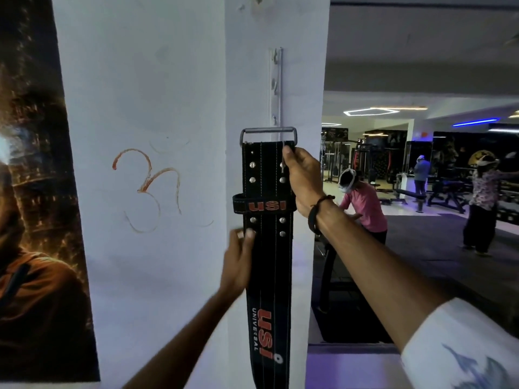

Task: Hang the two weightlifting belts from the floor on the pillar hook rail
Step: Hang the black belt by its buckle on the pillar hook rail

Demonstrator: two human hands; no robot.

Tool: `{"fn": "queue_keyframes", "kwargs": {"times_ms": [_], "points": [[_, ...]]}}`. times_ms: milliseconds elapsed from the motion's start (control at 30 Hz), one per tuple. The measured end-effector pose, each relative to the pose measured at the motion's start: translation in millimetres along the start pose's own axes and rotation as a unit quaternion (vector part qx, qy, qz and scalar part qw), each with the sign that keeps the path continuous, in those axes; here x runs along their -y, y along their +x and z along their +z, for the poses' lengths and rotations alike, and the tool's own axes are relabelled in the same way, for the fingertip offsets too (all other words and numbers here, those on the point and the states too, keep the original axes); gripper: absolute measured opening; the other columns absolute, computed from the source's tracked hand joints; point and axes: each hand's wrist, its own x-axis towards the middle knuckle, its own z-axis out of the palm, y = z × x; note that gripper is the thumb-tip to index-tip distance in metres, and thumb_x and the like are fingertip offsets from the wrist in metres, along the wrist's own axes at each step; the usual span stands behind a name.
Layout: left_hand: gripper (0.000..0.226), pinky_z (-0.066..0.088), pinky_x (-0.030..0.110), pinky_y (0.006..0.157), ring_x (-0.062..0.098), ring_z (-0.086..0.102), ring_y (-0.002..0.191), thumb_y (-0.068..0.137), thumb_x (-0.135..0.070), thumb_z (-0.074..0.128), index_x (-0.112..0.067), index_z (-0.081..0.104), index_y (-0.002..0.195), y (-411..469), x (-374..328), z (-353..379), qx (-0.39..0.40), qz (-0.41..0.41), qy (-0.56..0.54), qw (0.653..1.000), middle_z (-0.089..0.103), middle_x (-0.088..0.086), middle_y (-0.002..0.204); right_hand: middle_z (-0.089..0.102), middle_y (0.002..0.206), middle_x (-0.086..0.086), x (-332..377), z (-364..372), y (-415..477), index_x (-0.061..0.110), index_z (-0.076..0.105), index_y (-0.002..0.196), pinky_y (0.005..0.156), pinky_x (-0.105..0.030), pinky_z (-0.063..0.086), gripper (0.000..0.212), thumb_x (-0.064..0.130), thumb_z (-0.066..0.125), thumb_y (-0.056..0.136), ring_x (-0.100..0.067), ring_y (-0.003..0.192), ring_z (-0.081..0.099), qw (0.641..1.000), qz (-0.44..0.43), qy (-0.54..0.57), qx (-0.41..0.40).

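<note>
Hanging the first belt. At frame centre, black stitched leather belt [268, 234] held upright against white pillar [303, 80]: right hand [302, 181] pinching its top edge, left hand [238, 259] closed on its side. Next: lifting grey metal buckle [268, 133] onto vertical hook rail [276, 88] above.

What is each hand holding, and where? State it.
Both hold the black belt: right hand pinches its top right edge below the buckle; left hand grips its left edge, lower down.
</note>
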Motion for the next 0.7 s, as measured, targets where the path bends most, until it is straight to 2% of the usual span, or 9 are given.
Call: {"fn": "queue_keyframes", "kwargs": {"times_ms": [67,133,200,267,333,433,533,633,700], "points": [[0.025,0.048,0.017,0.071,-0.014,0.060,0.076,0.104,-0.045,0.039,-0.024,0.052,0.109,37,-42,-3,-0.059,0.037,-0.027,0.997,0.065,-0.013,0.094,0.061,0.083,0.001,-5,0,-2,0.007,0.067,0.104,0.058,-0.023,0.051,0.024,0.028,0.057,0.099,-0.011,0.076,0.054,1.000,0.005,0.001,-0.003],[0.037,0.049,0.019,0.080,-0.015,0.063,0.086,0.102,-0.046,0.042,-0.019,0.054,0.125,66,-67,-6,-0.069,0.054,-0.038,0.995,0.065,-0.013,0.101,0.061,0.082,0.002,-7,0,-1,0.008,0.067,0.100,0.068,-0.031,0.051,0.024,0.030,0.059,0.098,-0.014,0.079,0.055,1.000,0.008,0.005,-0.009],[0.041,0.055,0.022,0.081,-0.001,0.070,0.090,0.100,-0.047,0.051,-0.024,0.051,0.134,78,-71,-9,-0.048,0.047,-0.045,0.997,0.071,-0.005,0.101,0.062,0.086,-0.003,-4,-2,2,0.009,0.066,0.096,0.069,-0.033,0.051,0.022,0.030,0.059,0.097,-0.018,0.082,0.056,1.000,0.010,0.021,-0.003],[0.036,0.058,0.025,0.080,0.007,0.072,0.090,0.100,-0.044,0.054,-0.025,0.055,0.130,76,-65,-8,-0.044,0.063,-0.024,0.997,0.073,-0.002,0.099,0.061,0.088,-0.006,-2,-2,3,0.013,0.065,0.091,0.062,-0.029,0.051,0.019,0.030,0.059,0.097,-0.021,0.082,0.056,0.999,0.007,0.037,0.005],[0.029,0.056,0.022,0.076,0.001,0.070,0.088,0.101,-0.042,0.052,-0.023,0.056,0.122,63,-48,-4,-0.045,0.073,-0.011,0.996,0.072,-0.006,0.099,0.060,0.087,-0.008,-3,0,3,0.016,0.064,0.087,0.059,-0.029,0.049,0.019,0.032,0.060,0.097,-0.023,0.082,0.054,0.999,0.006,0.046,-0.012],[0.019,0.055,0.021,0.074,0.004,0.069,0.089,0.100,-0.041,0.052,-0.025,0.057,0.111,29,0,-3,0.033,0.028,0.029,0.999,0.073,-0.008,0.097,0.059,0.083,-0.005,-4,3,4,0.019,0.065,0.083,0.065,-0.035,0.048,0.020,0.034,0.061,0.096,-0.023,0.080,0.052,0.998,0.011,0.056,-0.032],[0.023,0.057,0.021,0.077,0.012,0.072,0.099,0.100,-0.044,0.051,-0.030,0.060,0.115,19,22,-11,0.078,-0.007,0.051,0.996,0.075,-0.009,0.104,0.059,0.078,0.000,2,3,10,0.016,0.066,0.089,0.064,-0.033,0.048,0.020,0.033,0.060,0.097,-0.021,0.078,0.053,0.999,-0.008,0.046,-0.018],[0.033,0.055,0.020,0.070,0.006,0.072,0.085,0.100,-0.047,0.049,-0.028,0.047,0.127,46,-8,-18,0.050,0.020,0.041,0.998,0.073,-0.003,0.105,0.057,0.080,0.000,8,6,15,0.011,0.065,0.094,0.057,-0.024,0.049,0.021,0.030,0.058,0.099,-0.019,0.078,0.052,0.999,-0.019,0.041,-0.009],[0.048,0.056,0.022,0.064,0.002,0.069,0.075,0.091,-0.032,0.048,-0.031,0.035,0.136,70,-43,-25,0.017,0.059,-0.013,0.998,0.069,-0.001,0.100,0.056,0.082,-0.004,8,7,16,0.007,0.064,0.098,0.051,-0.019,0.049,0.023,0.029,0.056,0.100,-0.019,0.077,0.051,0.999,-0.022,0.028,0.002]]}}
